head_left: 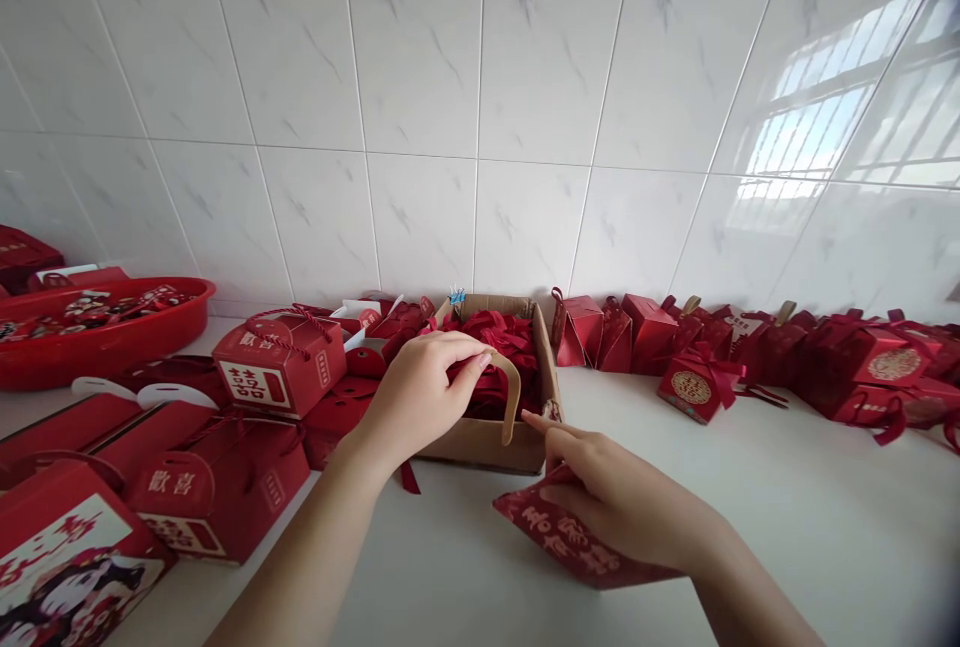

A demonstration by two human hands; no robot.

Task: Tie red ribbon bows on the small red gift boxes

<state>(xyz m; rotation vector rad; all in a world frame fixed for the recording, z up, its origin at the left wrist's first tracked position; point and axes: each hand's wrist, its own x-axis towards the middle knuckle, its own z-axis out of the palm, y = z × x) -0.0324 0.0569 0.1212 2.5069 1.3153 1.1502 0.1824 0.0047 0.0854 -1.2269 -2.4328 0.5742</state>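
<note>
white tiles (420,77) rise beyond the grip — left hand (424,392) pinches a tan strip (512,399), drooping below, seemingly light, bendy, best held by one end; right hand (604,487) clasps a red packet (559,532), probably creasable card.

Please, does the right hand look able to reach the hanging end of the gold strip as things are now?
Probably yes. The right hand has its forefinger extended close to the gold strip, with nothing visible between, though the hand also holds a red package.
</note>
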